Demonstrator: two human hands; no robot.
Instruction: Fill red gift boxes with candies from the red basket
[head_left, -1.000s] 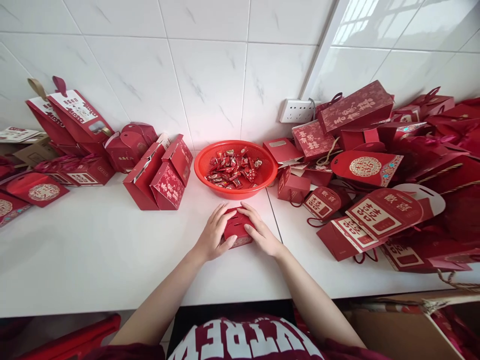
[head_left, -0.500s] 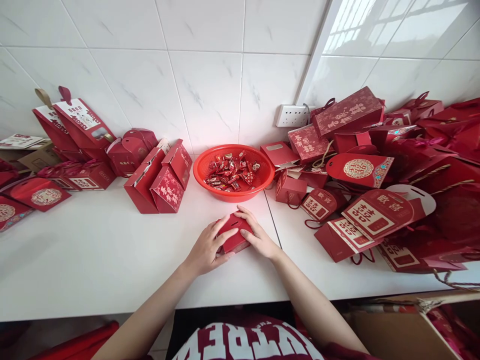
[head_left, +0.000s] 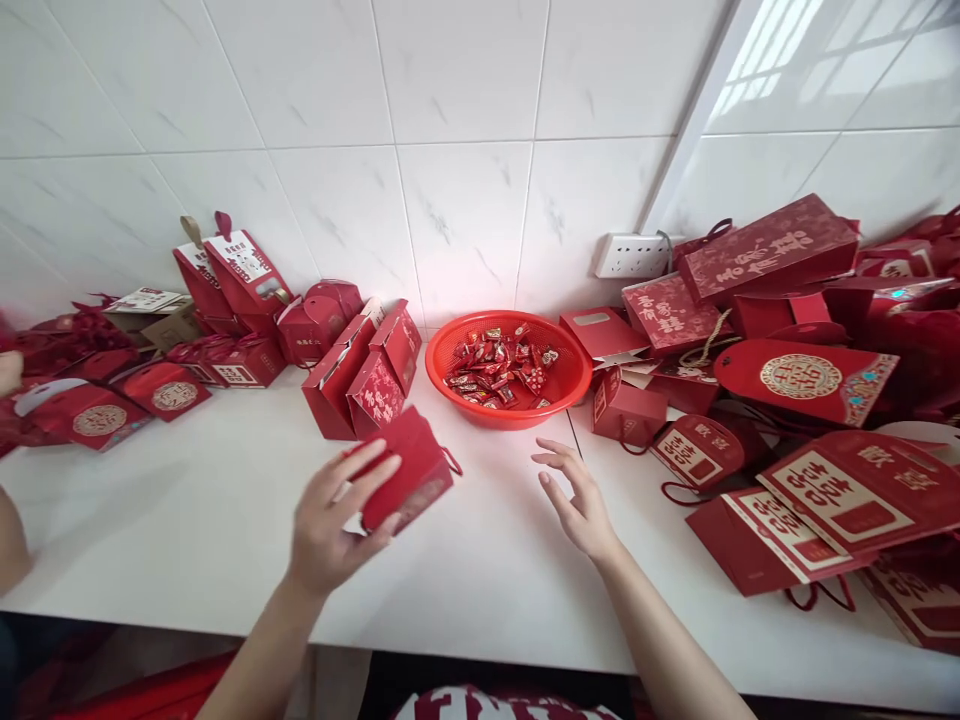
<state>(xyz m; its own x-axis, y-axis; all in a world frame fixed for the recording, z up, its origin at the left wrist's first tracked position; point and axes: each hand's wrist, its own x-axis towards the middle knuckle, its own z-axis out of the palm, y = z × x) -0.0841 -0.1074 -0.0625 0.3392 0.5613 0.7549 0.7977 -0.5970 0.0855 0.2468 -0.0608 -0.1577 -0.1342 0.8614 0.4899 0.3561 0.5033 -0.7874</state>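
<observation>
A small red gift box (head_left: 411, 470) with a red cord handle is gripped in my left hand (head_left: 326, 520), its thumb on the near side and fingers over the top. The box is tilted and seems to be off the table, left of centre. My right hand (head_left: 577, 500) hangs over the table on the right, fingers spread, with nothing in it. Beyond the hands stands a red plastic basket (head_left: 510, 412), with red-wrapped candies (head_left: 502, 365) inside. Red boxes with a floral print (head_left: 379, 390) stand just behind the held box.
Several red boxes (head_left: 244, 362) line the wall on the left. A large pile of red gift boxes (head_left: 817, 500) fills the right side. A white power strip (head_left: 634, 257) is on the tiled wall. At the far left edge, part of another person's arm (head_left: 9, 540) shows.
My left hand has carried the red box leftward and turned it. My right hand has let go of the box and opened. The view has shifted left, and another person's arm now shows.
</observation>
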